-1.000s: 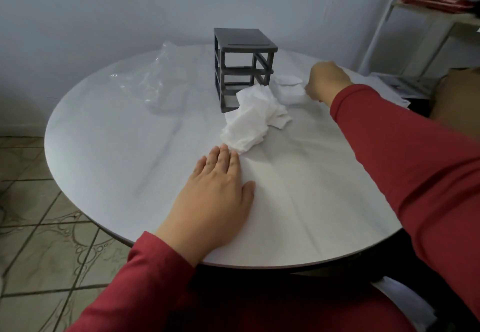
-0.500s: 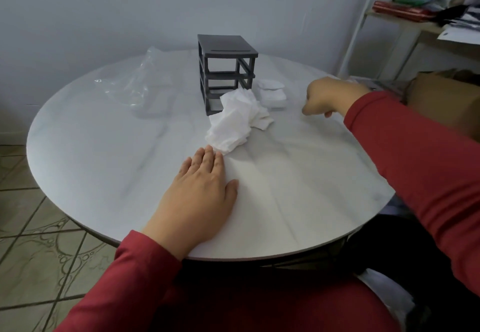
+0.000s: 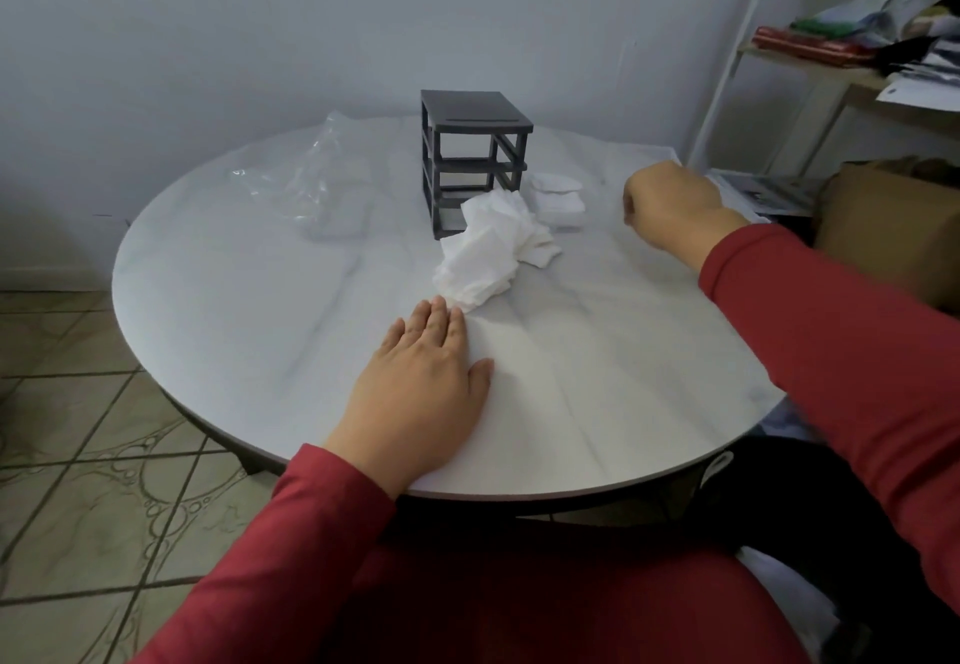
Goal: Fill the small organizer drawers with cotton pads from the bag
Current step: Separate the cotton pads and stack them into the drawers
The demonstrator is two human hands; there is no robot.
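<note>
Two hands on the round white table point(image 3: 260, 273), both in red sleeves. Left hand point(image 3: 415, 382) lies palm down near the front edge, fingers point(image 3: 436, 315) straight and together, released, holding nothing; the fingertips sit just beside the near edge of the cotton pad pile point(image 3: 491, 252), and I cannot tell whether they touch it. Right hand point(image 3: 670, 206) is at the far right of the table, fingers clenched into a fist with nothing visible inside it, knuckles turned toward the organizer. Dark grey organizer frame point(image 3: 475, 143) stands upright at the back centre of the table with three tiers, all slots open. The pile of loose white pads lies heaped on the table right in front of the frame, its far edge overlapping the bottom tier. Small white drawers point(image 3: 558, 198) sit just right of the frame, between it and the right hand, apparently stacked with white pads on top; too blurred to count. Clear plastic bag point(image 3: 311, 180) lies crumpled and flat on the table to the left of the frame, apart from it. Off the table: shelf point(image 3: 831, 76) with mixed clutter at the right, cardboard box point(image 3: 883, 226) below it, tiled floor point(image 3: 78, 429) at the left.
</note>
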